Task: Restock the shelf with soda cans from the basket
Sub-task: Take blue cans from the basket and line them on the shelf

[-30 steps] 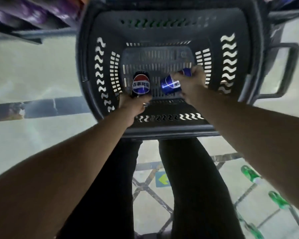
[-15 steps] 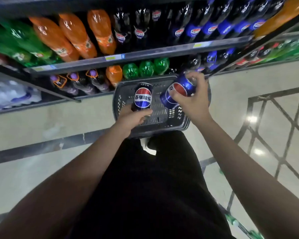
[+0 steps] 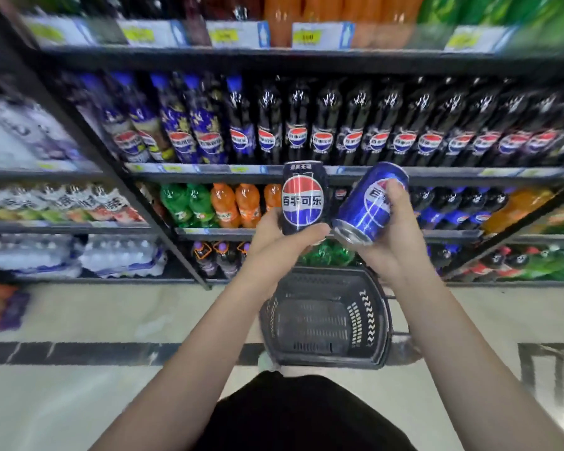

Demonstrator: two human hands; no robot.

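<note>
The left hand (image 3: 282,234) grips the dark can (image 3: 302,198) low on its body, thumb across the front near the base, fingers wrapped behind. This can stands upright, long axis vertical, label toward the camera. The right hand (image 3: 393,236) grips the blue can (image 3: 370,203) around its side, thumb over the label. This can is tilted, its bright end pointing down toward the left and its other end up toward the right. The two cans sit just beside each other; contact between them cannot be confirmed.

Both cans are held in the air in front of the shelf (image 3: 306,172), at the level of the edge below the row of dark cola bottles (image 3: 349,125). The shelf lies ahead of and beyond both hands, so the placing move is judged to be a forward reach. No open slot for cans is identifiable in the blurred view. The left hand's can needs no reorientation; the right hand's can must be rotated upright first. Neither hand is clearly nearer the shelf.

The basket (image 3: 326,323) rests on the floor (image 3: 79,402) below the hands, with no cans visible inside
</note>
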